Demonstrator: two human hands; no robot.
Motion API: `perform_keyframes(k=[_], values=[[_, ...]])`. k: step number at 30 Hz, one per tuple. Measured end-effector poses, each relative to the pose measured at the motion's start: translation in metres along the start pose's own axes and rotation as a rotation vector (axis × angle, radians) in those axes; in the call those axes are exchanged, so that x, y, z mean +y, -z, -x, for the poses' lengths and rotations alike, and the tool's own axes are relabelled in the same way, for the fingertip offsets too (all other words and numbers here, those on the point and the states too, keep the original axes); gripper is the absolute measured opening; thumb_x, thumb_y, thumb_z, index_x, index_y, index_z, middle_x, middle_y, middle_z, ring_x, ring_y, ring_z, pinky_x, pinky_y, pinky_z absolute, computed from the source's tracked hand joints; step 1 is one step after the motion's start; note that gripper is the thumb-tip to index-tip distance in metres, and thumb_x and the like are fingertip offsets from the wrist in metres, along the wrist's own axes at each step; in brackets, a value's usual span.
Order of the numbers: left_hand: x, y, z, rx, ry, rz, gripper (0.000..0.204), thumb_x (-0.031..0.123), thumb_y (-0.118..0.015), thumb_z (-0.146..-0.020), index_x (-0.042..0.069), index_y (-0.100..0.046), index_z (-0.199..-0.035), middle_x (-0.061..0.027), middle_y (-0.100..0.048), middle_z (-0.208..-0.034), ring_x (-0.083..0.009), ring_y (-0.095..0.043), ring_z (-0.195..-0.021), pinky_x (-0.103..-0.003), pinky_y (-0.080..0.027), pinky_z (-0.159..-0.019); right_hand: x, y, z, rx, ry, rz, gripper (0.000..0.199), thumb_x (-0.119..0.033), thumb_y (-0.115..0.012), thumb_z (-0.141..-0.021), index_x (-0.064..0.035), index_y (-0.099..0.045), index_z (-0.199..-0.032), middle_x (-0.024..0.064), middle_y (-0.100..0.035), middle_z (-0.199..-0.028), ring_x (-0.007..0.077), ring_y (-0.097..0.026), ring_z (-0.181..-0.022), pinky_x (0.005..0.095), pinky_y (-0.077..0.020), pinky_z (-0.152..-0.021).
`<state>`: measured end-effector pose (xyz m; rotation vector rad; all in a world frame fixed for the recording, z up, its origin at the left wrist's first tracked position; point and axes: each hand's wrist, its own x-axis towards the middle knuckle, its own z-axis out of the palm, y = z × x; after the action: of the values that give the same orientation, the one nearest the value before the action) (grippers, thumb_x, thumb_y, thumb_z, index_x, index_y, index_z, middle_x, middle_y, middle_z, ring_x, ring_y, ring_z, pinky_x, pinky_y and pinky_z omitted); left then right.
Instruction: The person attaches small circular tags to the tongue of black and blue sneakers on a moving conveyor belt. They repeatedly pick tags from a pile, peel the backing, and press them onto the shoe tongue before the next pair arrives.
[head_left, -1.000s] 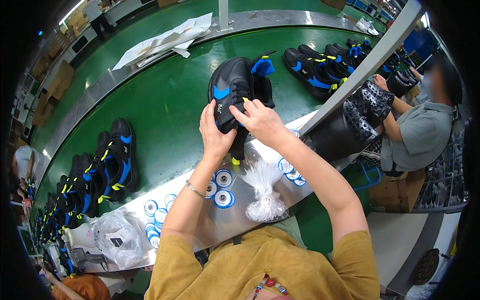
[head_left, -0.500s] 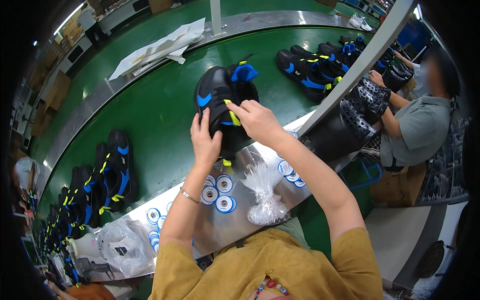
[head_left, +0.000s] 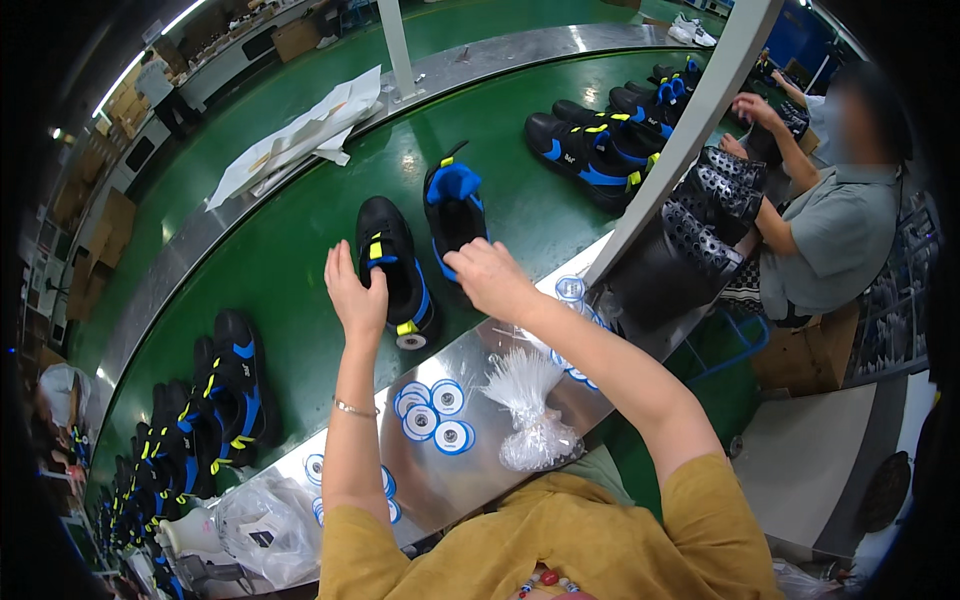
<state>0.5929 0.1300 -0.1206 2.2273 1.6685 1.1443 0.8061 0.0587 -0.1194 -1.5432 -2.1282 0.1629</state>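
Observation:
Two black shoes with blue and yellow-green trim stand side by side on the green belt in front of me. Beside the left shoe (head_left: 386,222), my left hand (head_left: 355,300) has its fingers stretched out, the thumb against the shoe's side. A round white tag (head_left: 411,342) shows at that shoe's heel. My right hand (head_left: 490,280) is closed on the near, heel end of the right shoe (head_left: 437,222), whose blue-lined tongue stands up. Its fingertips are partly hidden at the collar.
On the metal ledge (head_left: 400,500) lie round blue-rimmed tags (head_left: 421,422), a bundle of clear plastic fasteners (head_left: 530,405) and a plastic bag (head_left: 270,530). More shoes stand left (head_left: 235,385) and right (head_left: 580,155). A grey post (head_left: 690,130) rises near a seated co-worker (head_left: 845,225).
My left hand has come off the front of the shoe to its side. My right hand has left the yellow-green loop for the other shoe's heel. The two shoes now stand apart.

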Motion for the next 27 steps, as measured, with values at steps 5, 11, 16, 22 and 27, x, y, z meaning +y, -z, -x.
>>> perform_keyframes(k=[5,11,16,22,27], values=[[0.074,-0.006,-0.025,-0.154,0.036,0.472,0.046,-0.002,-0.050,-0.087,-0.007,-0.047,-0.132,-0.0256,-0.059,-0.121,-0.0380,-0.059,-0.112,-0.040,-0.047,-0.096,0.004,0.005,-0.012,0.407,-0.065,-0.444,0.012,-0.017,-0.066,-0.083,-0.0049,-0.067,-0.085,0.0104,-0.066,-0.085,0.0310,-0.060,-0.087,0.0413,-0.0481,-0.077],[0.061,-0.068,-0.042,-0.314,0.165,0.225,0.059,0.002,-0.053,-0.081,-0.013,-0.037,-0.135,-0.0357,-0.056,-0.118,-0.0455,-0.056,-0.112,-0.046,-0.046,-0.096,0.034,-0.025,-0.050,0.452,-0.588,-0.424,0.033,-0.014,-0.068,-0.080,0.0003,-0.059,-0.109,0.0161,-0.068,-0.096,0.0307,-0.064,-0.098,0.0400,-0.0501,-0.084],[0.035,-0.072,-0.045,-0.349,0.293,0.463,0.057,-0.005,-0.049,-0.076,-0.009,-0.046,-0.132,-0.0269,-0.063,-0.112,-0.0335,-0.063,-0.103,-0.037,-0.049,-0.091,0.053,-0.032,-0.063,0.290,-0.572,-0.654,0.029,0.001,-0.059,-0.075,-0.0012,-0.062,-0.104,0.0144,-0.068,-0.093,0.0322,-0.064,-0.096,0.0405,-0.0503,-0.081],[0.034,-0.064,-0.041,-0.402,0.417,0.638,0.062,-0.010,-0.050,-0.075,-0.010,-0.040,-0.137,-0.0214,-0.060,-0.121,-0.0236,-0.061,-0.108,-0.029,-0.047,-0.092,0.047,-0.023,-0.052,0.326,-0.199,-0.317,0.012,0.003,-0.053,-0.070,-0.0034,-0.061,-0.076,0.0102,-0.064,-0.084,0.0335,-0.058,-0.095,0.0445,-0.0470,-0.080],[0.038,-0.052,-0.036,-0.503,0.351,0.680,0.067,-0.008,-0.060,-0.077,-0.008,-0.037,-0.140,-0.0189,-0.057,-0.128,-0.0224,-0.056,-0.116,-0.030,-0.045,-0.097,0.025,0.014,-0.050,0.181,-0.326,-0.249,0.022,-0.009,-0.060,-0.071,-0.0040,-0.061,-0.092,0.0138,-0.063,-0.093,0.0342,-0.056,-0.093,0.0427,-0.0469,-0.081]])
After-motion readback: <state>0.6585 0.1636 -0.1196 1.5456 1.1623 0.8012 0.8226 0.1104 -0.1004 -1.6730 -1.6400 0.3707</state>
